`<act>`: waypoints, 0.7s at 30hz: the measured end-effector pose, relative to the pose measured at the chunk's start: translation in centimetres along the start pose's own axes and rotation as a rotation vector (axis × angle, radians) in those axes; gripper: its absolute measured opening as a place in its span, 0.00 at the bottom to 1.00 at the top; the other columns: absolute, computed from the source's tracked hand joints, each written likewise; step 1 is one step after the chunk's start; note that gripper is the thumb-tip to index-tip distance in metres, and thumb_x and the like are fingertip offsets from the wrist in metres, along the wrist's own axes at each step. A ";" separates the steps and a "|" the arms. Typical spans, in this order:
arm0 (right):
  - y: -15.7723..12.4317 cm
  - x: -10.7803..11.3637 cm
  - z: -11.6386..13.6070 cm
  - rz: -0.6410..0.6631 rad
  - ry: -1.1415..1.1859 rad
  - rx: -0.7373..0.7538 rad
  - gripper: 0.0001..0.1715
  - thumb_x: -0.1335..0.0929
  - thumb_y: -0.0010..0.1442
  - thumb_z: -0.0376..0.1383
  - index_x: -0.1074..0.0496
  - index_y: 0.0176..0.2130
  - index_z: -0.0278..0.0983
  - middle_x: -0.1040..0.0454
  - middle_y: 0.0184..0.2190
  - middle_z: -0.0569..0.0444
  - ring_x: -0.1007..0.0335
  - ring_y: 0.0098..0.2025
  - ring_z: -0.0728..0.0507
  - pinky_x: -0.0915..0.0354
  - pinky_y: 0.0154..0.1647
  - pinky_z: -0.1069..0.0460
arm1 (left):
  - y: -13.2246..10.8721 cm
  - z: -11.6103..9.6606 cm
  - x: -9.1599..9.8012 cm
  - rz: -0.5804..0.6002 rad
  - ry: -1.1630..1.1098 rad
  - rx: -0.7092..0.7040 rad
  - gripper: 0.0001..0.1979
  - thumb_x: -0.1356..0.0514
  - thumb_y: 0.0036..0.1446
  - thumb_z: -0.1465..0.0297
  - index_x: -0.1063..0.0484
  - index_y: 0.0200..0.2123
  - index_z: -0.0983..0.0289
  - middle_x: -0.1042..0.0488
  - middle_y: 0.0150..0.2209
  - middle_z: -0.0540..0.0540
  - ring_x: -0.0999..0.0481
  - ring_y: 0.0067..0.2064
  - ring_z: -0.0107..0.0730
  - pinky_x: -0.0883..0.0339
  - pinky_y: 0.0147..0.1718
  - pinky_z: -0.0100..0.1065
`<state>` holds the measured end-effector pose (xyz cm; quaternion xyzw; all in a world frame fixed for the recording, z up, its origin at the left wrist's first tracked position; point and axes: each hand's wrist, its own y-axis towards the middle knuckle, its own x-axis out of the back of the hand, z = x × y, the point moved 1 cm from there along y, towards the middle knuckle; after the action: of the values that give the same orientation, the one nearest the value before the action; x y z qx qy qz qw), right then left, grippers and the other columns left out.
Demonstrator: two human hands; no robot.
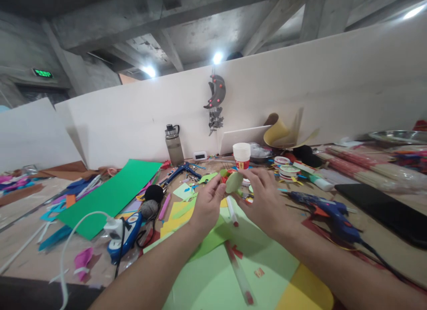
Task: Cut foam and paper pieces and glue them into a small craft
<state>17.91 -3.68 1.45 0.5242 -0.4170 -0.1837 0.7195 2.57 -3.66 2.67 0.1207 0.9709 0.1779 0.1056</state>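
Over the middle of the table, both hands meet at a pale green round disc [234,182], which stands tilted on edge between them. My left hand [207,203] is closed, its thumb and fingers pinching at the disc's left side, where small red and green pieces show behind. My right hand [263,201] curves round the disc's right edge with finger and thumb. Beneath the hands lie light green sheets [263,261] and yellow sheets [305,287]. A white tube with a red end [232,211] rests below the disc.
Paper cups [241,153] stand just beyond the hands. At right are a blue glue gun [328,212] and a black phone-like slab [383,210]. A green sheet [111,196], a power strip [125,239] and a water bottle [174,146] are left. A moon ornament [216,92] hangs on the white partition.
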 end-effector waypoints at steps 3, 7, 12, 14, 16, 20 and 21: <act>0.0 0.1 0.0 0.007 -0.007 0.014 0.31 0.30 0.57 0.33 0.41 0.58 0.38 0.33 0.46 0.42 0.38 0.47 0.34 0.34 0.47 0.38 | 0.1 0.0 -0.1 0.021 -0.036 0.004 0.18 0.36 0.55 0.57 0.23 0.44 0.63 0.22 0.47 0.57 0.24 0.49 0.40 0.31 0.53 0.41; 0.1 0.2 0.1 0.012 -0.014 0.034 0.32 0.30 0.57 0.31 0.40 0.59 0.39 0.32 0.45 0.43 0.38 0.46 0.34 0.33 0.46 0.38 | 0.2 0.2 0.1 0.015 -0.060 0.037 0.18 0.35 0.54 0.58 0.23 0.45 0.62 0.22 0.45 0.56 0.23 0.48 0.39 0.31 0.52 0.41; 0.1 0.2 0.0 0.046 -0.053 0.044 0.32 0.30 0.56 0.30 0.39 0.58 0.37 0.31 0.45 0.41 0.38 0.46 0.33 0.33 0.46 0.38 | 0.4 0.6 0.5 0.013 -0.031 0.053 0.19 0.36 0.55 0.58 0.24 0.47 0.63 0.23 0.49 0.57 0.25 0.51 0.39 0.37 0.57 0.41; 0.0 0.1 0.0 0.067 -0.077 0.049 0.32 0.30 0.56 0.30 0.40 0.59 0.36 0.31 0.46 0.41 0.38 0.46 0.33 0.33 0.45 0.38 | 0.4 0.6 0.5 0.023 0.010 0.037 0.17 0.37 0.57 0.59 0.24 0.46 0.63 0.23 0.49 0.58 0.26 0.51 0.39 0.38 0.57 0.40; -0.1 -0.1 0.0 0.086 -0.093 0.055 0.33 0.31 0.57 0.29 0.40 0.60 0.36 0.30 0.46 0.42 0.37 0.45 0.33 0.34 0.46 0.38 | 0.4 0.5 0.4 0.033 0.053 0.020 0.15 0.37 0.56 0.60 0.24 0.43 0.63 0.22 0.45 0.57 0.25 0.49 0.39 0.36 0.54 0.39; -0.4 -0.5 0.1 0.120 -0.056 0.046 0.33 0.32 0.58 0.30 0.41 0.61 0.35 0.30 0.48 0.41 0.38 0.48 0.33 0.35 0.48 0.37 | 0.5 0.6 0.3 -0.011 0.092 0.025 0.12 0.32 0.50 0.65 0.25 0.37 0.64 0.22 0.37 0.54 0.25 0.42 0.36 0.34 0.47 0.35; -0.4 -0.6 0.1 0.127 -0.024 0.028 0.32 0.32 0.58 0.31 0.40 0.60 0.36 0.31 0.48 0.41 0.38 0.49 0.33 0.35 0.49 0.37 | 0.6 0.6 0.4 -0.028 0.083 0.028 0.12 0.33 0.50 0.65 0.26 0.37 0.64 0.22 0.36 0.54 0.25 0.42 0.35 0.34 0.46 0.35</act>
<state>17.53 -3.50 0.84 0.5042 -0.4607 -0.1381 0.7173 2.46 -2.77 2.24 0.1011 0.9784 0.1678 0.0663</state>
